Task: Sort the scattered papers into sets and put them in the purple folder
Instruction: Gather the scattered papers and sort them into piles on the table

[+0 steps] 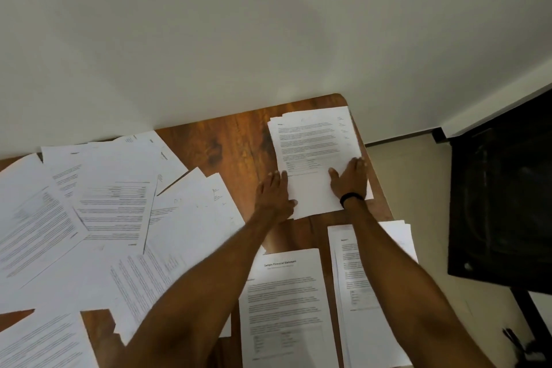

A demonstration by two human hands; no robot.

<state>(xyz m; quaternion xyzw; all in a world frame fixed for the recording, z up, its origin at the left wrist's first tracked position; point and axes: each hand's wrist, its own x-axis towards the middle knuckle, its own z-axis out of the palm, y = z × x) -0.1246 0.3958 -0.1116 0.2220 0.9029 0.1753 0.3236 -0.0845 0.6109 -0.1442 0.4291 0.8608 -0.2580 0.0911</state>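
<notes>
head: left hand, right hand touch stack (far corner).

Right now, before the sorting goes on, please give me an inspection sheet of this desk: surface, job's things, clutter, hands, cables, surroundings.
Surface: wooden table, bare wood between the papers.
Job's things: far stack under both hands; financial statement stack and right stack nearer; scattered papers at left; purple folder not seen.
Clutter: nothing seen.
Hands: left hand flat at the far stack's left edge, right hand flat on it, fingers straight.
Cables: nothing seen.
Surroundings: white wall behind; black object at right, unclear what.
</notes>
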